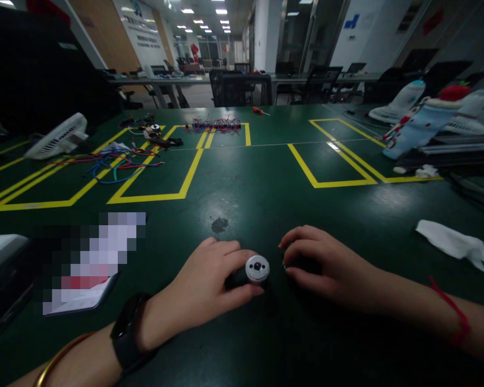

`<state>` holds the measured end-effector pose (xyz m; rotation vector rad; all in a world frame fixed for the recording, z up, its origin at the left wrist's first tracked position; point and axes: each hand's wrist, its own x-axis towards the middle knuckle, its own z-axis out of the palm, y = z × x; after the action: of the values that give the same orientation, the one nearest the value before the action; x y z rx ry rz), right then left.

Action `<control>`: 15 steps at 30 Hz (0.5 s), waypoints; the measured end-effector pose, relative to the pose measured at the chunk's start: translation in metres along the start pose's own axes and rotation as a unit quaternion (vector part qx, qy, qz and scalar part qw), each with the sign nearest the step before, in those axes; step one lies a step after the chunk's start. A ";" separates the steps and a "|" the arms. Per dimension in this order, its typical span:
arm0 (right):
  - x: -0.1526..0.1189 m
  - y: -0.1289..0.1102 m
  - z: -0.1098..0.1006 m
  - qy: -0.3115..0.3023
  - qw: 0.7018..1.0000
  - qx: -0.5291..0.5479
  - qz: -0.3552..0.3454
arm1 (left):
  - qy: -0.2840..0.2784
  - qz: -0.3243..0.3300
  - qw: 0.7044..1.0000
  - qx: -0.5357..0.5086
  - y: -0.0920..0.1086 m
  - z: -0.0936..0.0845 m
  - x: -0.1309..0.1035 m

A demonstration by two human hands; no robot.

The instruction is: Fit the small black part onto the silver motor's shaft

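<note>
Far left, at the near edge: white-and-black object (6, 258), cut off by the frame. Next, farther back: white slatted object (60, 137), leaning on the green tabletop (242, 188). In front: flat slab (99, 301), mostly pixelated. Behind: loose coloured wires (116, 161).

Then left hand (210, 274), with dark wristband (129, 328): partly curled, index finger above and thumb below, closed around the round-ended cylinder (257, 269). Silver end face turned to the camera, with dark centre and small holes; darker body running back into the palm.

Handling, by judgement: rigid, compact, probably dense for its size; metal rim likely smooth and a little slippery. Best held around the darker body, clear of the centre and holes, possibly the more delicate part.

Well behind: orange-handled screwdriver (258, 110). Just right of the cylinder, apart from it: right hand (326, 263), fingers bent, thumb and index tips nearly together. Perhaps pinching something tiny and dark; impossible to tell. On the forearm: red cord (454, 312). Far right: crumpled white tissue (447, 242), flat on the tabletop.
</note>
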<state>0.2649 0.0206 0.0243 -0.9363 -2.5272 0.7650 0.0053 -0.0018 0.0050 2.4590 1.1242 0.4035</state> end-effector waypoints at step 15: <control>0.031 -0.036 -0.005 0.029 0.995 -0.048 -0.081 | -0.016 -0.011 1.000 0.009 -0.001 0.002 0.000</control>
<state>0.2274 0.0204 0.0528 -0.7595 -2.5698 0.5649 0.0052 -0.0018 0.0032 2.4579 1.1461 0.3464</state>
